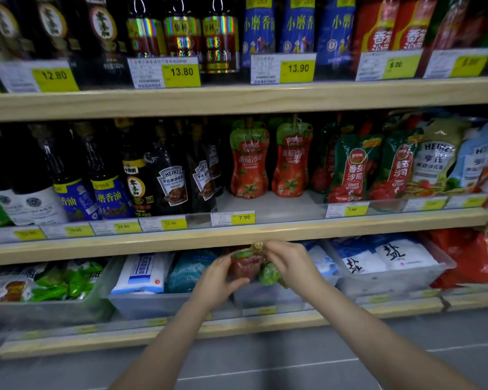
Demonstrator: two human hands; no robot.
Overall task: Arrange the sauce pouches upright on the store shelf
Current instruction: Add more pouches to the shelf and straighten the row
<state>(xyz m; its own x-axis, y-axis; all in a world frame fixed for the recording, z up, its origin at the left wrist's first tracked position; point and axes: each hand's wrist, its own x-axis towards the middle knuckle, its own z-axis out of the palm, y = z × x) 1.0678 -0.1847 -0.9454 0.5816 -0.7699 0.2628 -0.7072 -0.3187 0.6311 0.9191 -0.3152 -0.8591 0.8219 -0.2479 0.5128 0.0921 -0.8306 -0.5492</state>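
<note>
Wooden shelf edge [237, 235] just above pouch [247, 267], salt bags [389, 258] beside.

Dark glass bottles [102, 32] line the top shelf at left, with blue-labelled bottles [296, 26] to their right, above yellow price tags reading 12.80 [54, 76], 13.80 [181, 72] and 13.90 [298, 68]. On the middle level stand black Heinz pepper sauce bottles [173, 184] and blue sesame oil bottles [110, 197]. Below, clear plastic bins [389, 282] hold white salt bags [403, 256], and green packets [68, 280] fill another bin at left. Grey floor tiles [265, 364] run beneath.
</note>
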